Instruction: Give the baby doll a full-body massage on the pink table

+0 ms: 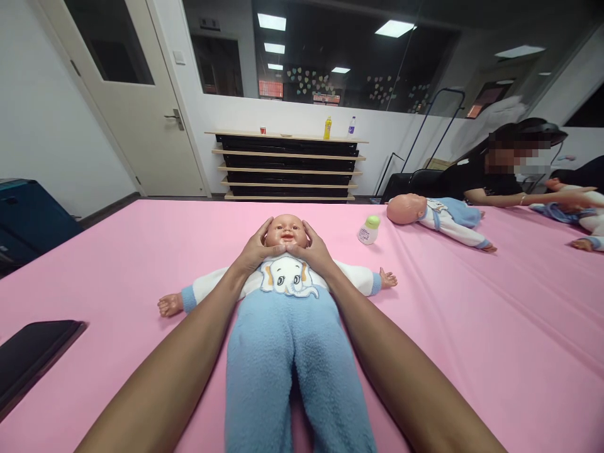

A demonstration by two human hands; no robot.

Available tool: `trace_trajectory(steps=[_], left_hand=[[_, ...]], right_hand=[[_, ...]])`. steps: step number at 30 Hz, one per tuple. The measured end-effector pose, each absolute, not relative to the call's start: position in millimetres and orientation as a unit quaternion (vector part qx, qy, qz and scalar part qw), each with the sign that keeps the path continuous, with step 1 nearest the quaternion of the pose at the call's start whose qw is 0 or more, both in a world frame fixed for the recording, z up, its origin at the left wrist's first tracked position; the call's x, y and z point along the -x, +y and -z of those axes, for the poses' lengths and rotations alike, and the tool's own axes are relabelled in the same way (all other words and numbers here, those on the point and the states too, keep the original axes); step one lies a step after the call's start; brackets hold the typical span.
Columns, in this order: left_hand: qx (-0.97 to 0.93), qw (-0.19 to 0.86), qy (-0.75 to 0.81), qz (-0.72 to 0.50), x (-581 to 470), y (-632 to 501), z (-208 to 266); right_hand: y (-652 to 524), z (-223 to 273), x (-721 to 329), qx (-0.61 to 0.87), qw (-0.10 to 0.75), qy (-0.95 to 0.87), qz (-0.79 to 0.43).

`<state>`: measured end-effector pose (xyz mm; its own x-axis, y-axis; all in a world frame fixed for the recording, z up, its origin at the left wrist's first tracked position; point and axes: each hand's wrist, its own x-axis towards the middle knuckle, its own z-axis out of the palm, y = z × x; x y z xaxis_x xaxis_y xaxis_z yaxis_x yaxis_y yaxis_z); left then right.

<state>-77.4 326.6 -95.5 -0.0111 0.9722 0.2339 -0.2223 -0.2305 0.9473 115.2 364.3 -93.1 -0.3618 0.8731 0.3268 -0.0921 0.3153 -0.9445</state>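
A baby doll (287, 314) lies on its back on the pink table cover (141, 251), its legs toward me and its arms spread sideways. It wears a fleecy white and blue outfit with an elephant face on the chest. My left hand (258, 250) cups one side of the doll's head (287, 228), fingers curved along the temple and thumb below the chin. On the opposite side my right hand (315, 249) does the same, and the two thumbs nearly meet under the chin. Right of the head stands a small white bottle with a green cap (369, 230).
A second doll (410, 209) lies at the right, near a co-worker (476, 170) in dark clothes whose hands are over another doll (573, 214). A black flat object (38, 352) rests at the left edge. Beyond the table are stacked boards (290, 154) and a blue suitcase (35, 217).
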Motion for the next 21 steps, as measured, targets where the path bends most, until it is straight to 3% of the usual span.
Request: trace_trajectory(steps=[11, 18, 21], left_hand=[[-0.435, 0.539, 0.356, -0.627, 85, 331, 97], [-0.487, 0.498, 0.375, -0.612, 79, 331, 99], [-0.494, 0.494, 0.378, -0.607, 77, 329, 98]], right_hand=[[380, 104, -115, 0.262, 0.472, -0.562, -0.627], [367, 95, -115, 0.304, 0.475, -0.663, -0.492], [365, 92, -116, 0.302, 0.470, -0.664, -0.496]])
